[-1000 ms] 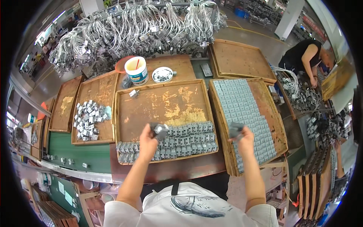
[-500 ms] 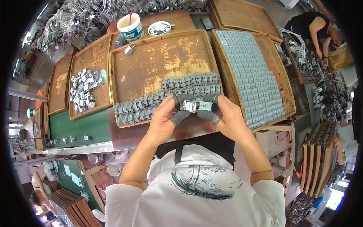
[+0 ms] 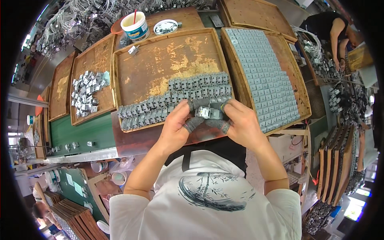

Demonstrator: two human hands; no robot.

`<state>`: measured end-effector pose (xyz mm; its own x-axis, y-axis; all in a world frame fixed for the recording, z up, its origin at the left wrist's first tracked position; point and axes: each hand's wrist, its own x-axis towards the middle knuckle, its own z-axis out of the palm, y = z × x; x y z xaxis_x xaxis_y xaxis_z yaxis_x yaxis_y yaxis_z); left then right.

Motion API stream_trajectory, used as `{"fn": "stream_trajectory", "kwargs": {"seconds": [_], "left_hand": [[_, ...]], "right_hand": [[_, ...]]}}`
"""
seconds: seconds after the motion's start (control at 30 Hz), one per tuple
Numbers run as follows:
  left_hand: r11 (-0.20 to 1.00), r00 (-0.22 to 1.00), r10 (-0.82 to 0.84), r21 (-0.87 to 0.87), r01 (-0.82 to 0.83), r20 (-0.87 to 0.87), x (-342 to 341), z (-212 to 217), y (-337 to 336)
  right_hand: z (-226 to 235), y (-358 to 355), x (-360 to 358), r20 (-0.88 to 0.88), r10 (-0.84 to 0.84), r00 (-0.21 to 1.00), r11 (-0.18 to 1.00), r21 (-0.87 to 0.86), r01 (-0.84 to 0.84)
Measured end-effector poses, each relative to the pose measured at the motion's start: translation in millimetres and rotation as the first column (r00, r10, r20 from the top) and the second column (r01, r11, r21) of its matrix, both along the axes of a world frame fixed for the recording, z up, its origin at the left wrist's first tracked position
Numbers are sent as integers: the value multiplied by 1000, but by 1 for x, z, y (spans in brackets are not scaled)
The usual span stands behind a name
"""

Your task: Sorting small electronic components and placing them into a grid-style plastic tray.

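Note:
Both hands meet over the near edge of a wooden tray (image 3: pixel 142 76), wearing grey knit finger sleeves on thumb and forefinger. My left hand (image 3: pixel 176 122) pinches a small metal housing (image 3: pixel 203 112) with a shiny top. Against its right side, my right hand (image 3: pixel 244 122) holds a small grey cover (image 3: pixel 216 114), now touching or partly joined to the housing; fingers hide the exact fit. Just beyond the hands, rows of similar dark grey assembled units (image 3: pixel 200 83) stand in the tray. Flat grey covers (image 3: pixel 260 66) lie in tidy rows in the tray to the right.
At left, a tray (image 3: pixel 98 50) carries a loose heap of metal housings (image 3: pixel 86 90). Several more sit on the green bench (image 3: pixel 80 132). A white tub (image 3: pixel 135 27) and a round dish (image 3: pixel 165 27) stand behind. A co-worker's arms (image 3: pixel 338 40) show at far right.
My two hands have come closer together, bringing the grey cover up against the metal housing. The gap between the two pieces has closed. The whole view has shifted slightly.

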<state>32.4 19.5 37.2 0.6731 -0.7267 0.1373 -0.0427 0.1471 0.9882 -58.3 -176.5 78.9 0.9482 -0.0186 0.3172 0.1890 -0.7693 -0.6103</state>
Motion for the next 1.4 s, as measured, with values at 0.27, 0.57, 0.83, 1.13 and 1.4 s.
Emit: {"fn": "stream_trajectory", "kwargs": {"seconds": [0.27,0.57,0.83,1.13,1.4], "left_hand": [[979,976,141,120,-162,168,-14,-13,-20],[924,849,97,271,-271,520,-3,-30,-21],[971,728,94,100,-219,679,-6,-25,-35],[713,772,157,470,-520,616,101,-54,6],[749,995,61,663,7,-80,189,-81,12]], "right_hand": [[-34,5,11,149,-44,988,982,-175,71],[-38,7,11,-103,-62,993,995,78,70],[-47,-15,8,-284,130,950,952,305,-39],[-56,-157,27,-161,-562,811,822,1,570],[-123,-376,-2,-215,-850,481,526,-320,788]]}}
